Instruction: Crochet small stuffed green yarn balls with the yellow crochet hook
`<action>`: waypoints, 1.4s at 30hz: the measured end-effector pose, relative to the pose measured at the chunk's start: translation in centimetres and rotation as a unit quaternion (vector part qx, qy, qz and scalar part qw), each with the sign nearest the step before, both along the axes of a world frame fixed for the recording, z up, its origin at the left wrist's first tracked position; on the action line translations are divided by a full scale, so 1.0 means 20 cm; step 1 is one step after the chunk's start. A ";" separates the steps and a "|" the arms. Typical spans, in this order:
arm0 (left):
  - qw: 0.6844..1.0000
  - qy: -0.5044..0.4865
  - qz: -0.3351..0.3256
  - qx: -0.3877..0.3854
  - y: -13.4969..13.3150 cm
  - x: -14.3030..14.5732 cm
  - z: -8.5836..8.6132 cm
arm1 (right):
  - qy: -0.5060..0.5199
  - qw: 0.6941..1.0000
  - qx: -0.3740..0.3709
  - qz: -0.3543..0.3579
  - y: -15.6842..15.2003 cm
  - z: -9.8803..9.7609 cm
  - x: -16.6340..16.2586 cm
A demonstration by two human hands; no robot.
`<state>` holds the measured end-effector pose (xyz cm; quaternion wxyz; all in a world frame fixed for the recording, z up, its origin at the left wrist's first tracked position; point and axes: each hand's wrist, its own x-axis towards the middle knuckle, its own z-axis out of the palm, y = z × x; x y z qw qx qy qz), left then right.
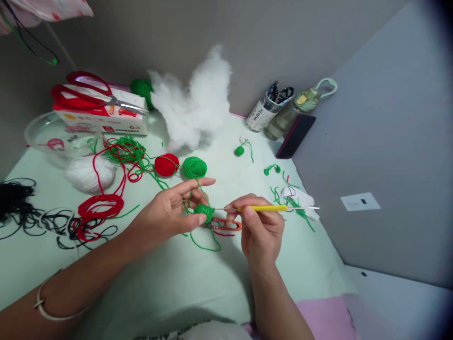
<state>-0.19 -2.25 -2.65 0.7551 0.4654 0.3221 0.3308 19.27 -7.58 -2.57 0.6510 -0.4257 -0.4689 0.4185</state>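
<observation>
Between the thumb and fingers of my left hand [173,208] is a small green crochet piece [204,212], with its index finger stretched out above. Green yarn runs from around those fingers, and a loop of it hangs below. My right hand [262,226] grips a crochet hook [265,208] by its yellow handle. The hook's thin metal shaft points left and meets the edge of the green piece; whether its tip is inside a stitch I cannot tell. Under the hands lies a pair of orange thread snips [228,225], partly hidden. A green yarn ball [194,167] sits just beyond my left hand.
A red yarn ball [166,165], white yarn [90,173] and tangled black yarn [16,200] lie to the left. White stuffing [198,99] is heaped behind. Red scissors [88,92] rest on a box [106,123]. A pen cup [264,113], bottle [290,113] and phone [296,136] stand back right.
</observation>
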 end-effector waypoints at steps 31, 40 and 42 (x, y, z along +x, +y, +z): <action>0.993 -0.061 -0.005 -0.100 -0.06 0.07 -0.02 | -0.055 0.998 -0.009 0.036 0.02 0.00 -0.02; 0.995 -0.025 0.021 -0.090 -0.07 0.08 0.00 | 0.031 0.996 -0.068 0.045 0.02 -0.02 -0.01; 0.997 -0.007 0.025 -0.070 -0.07 0.07 -0.01 | 0.048 0.995 -0.077 0.049 0.02 -0.02 -0.02</action>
